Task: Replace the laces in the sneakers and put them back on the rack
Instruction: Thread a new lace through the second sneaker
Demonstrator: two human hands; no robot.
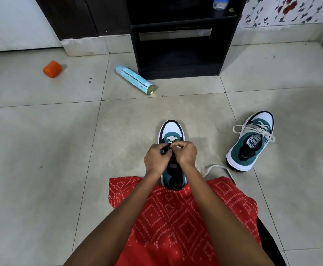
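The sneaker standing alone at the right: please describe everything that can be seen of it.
The right-hand sneaker has a teal upper that looks like suede, a white toe cap, a thick white sole and a black lining, with a logo label on the tongue. Its off-white lace is threaded loosely, ends trailing. It stands upright on the tiled floor, toe pointing away from the camera. Only the floor touches it.

Middle of sneaker (171, 129) and lace (171, 139) crossing hidden under left hand (155, 160) and right hand (185, 153), bottle (220, 3) cropped by top edge
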